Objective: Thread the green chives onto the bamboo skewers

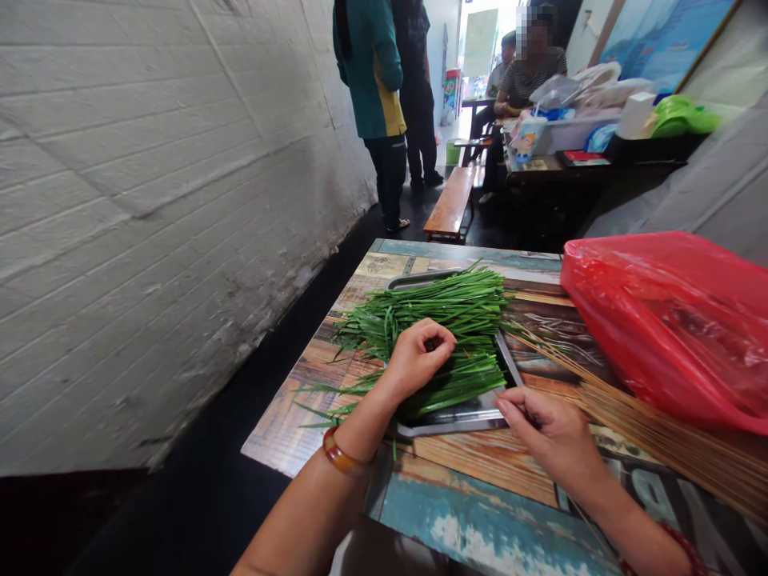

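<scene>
Green chives [462, 308] lie in a loose sheaf across a metal tray [474, 412] on the painted wood worktop [480, 512], their tips spilling over the tray's left edge onto the boards. From the head view, the left hand [417, 356] rests on top of the sheaf near its middle, fingers [441, 336] clenched into a pinch on a few blades. The right hand [552, 436] sits on the worktop just beside the tray's near right corner, fingers [510, 410] drawn in; whether they grip anything I cannot tell. Bamboo skewers [660, 432] fan out to its right, under a red bag [666, 320]. Chives look light, limp and easily bruised or snapped, and single blades probably slide out of the bunch, so a soft pinch near the thicker cut ends seems the safest hold, with several blades gathered at once rather than one
</scene>
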### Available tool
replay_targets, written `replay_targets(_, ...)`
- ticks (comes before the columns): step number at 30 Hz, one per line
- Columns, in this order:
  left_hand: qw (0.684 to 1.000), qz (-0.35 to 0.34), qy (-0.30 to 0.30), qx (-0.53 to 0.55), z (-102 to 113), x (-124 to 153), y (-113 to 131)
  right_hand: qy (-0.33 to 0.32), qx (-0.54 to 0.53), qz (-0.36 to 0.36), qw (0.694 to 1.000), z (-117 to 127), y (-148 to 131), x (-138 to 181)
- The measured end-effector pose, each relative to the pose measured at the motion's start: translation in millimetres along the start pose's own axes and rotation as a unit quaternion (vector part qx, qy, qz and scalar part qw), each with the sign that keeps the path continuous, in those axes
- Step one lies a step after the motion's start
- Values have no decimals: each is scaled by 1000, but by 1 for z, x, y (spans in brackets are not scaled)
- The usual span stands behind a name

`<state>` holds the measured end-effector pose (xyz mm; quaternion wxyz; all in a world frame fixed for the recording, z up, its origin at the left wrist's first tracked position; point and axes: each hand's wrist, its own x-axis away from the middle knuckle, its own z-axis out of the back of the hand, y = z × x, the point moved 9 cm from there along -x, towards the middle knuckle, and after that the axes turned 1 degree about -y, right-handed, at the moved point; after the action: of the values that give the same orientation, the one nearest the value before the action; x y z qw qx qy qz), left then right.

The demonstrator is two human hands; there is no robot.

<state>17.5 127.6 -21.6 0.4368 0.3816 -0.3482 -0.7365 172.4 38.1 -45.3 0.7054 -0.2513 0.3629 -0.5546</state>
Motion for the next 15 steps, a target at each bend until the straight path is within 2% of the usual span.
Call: replay_targets(15, 997, 63, -17, 31, -8, 1, -9, 6, 13, 12, 1000, 1, -3, 0)
